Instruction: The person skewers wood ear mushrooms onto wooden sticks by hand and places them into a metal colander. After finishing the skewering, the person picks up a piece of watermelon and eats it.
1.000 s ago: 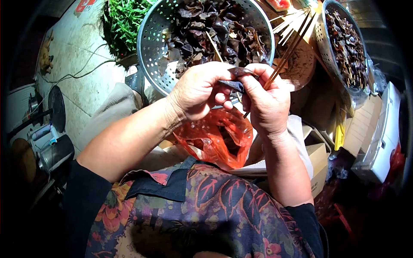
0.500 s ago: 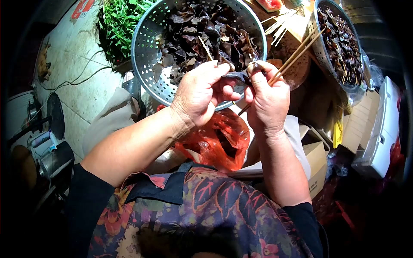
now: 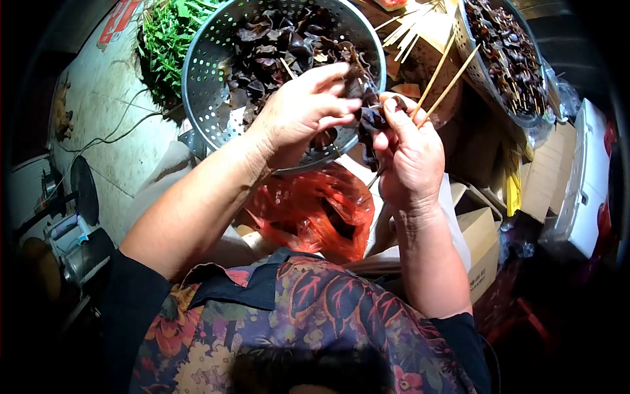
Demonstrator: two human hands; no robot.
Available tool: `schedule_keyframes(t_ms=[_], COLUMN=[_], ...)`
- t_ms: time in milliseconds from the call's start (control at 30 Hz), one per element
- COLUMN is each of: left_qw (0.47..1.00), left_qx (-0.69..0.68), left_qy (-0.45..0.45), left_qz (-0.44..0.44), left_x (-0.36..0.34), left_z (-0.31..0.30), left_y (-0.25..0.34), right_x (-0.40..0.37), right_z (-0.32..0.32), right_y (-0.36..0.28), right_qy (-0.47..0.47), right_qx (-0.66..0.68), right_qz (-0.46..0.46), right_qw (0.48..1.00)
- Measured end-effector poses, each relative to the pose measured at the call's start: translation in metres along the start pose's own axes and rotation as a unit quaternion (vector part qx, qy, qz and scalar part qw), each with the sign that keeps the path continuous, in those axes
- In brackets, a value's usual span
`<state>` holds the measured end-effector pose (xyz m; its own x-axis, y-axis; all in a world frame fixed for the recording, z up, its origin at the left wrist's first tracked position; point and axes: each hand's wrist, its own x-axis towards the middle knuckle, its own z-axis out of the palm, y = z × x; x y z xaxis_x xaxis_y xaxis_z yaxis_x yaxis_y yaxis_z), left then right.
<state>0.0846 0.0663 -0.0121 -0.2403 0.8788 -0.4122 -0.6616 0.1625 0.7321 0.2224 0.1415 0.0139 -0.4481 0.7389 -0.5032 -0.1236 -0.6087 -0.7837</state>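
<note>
My right hand point(image 3: 415, 154) is closed round bamboo skewers point(image 3: 436, 75) that stick out toward the upper right. Dark pieces of wood ear mushroom point(image 3: 373, 119) sit at its fingertips. Just left of them, my left hand point(image 3: 305, 108) has its fingers stretched out and apart, close to the mushroom. Both hands are over the near edge of a metal colander point(image 3: 200, 108) filled with loose wood ear mushrooms point(image 3: 266, 49). Another skewer tip point(image 3: 287, 67) rises from that heap.
A second perforated container point(image 3: 466, 43) at upper right holds skewered wood ears. Loose skewers point(image 3: 413, 29) lie on a board beside it. Leafy greens point(image 3: 172, 43) stand at upper left. A red plastic bag point(image 3: 315, 210) lies below the colander, with a cardboard box point(image 3: 479, 243) to the right.
My left hand has opened its fingers and drawn slightly away from the right hand. The mushroom pieces now hang at my right fingertips. The view has shifted a little.
</note>
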Motion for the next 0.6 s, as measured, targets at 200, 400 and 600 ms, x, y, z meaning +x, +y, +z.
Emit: schedule_keyframes(t_ms=[200,400,600], left_qw=[0.996,0.981,0.979], left_qx=[0.075,0.193,0.194], left_qy=[-0.048,-0.025,0.029], left_qz=[0.02,-0.024,-0.053], left_x=[0.017,0.002,-0.011], left_z=[0.024,0.015,-0.002], left_y=[0.022,0.017,0.027], right_x=[-0.004,0.0,0.0], right_z=[-0.002,0.001,0.008], right_y=[-0.021,-0.011,-0.006], right_qy=[-0.031,-0.022,-0.032], right_qx=[-0.068,-0.006,-0.014], right_qz=[-0.013,-0.016,0.05], right_qw=[0.997,1.0,0.998])
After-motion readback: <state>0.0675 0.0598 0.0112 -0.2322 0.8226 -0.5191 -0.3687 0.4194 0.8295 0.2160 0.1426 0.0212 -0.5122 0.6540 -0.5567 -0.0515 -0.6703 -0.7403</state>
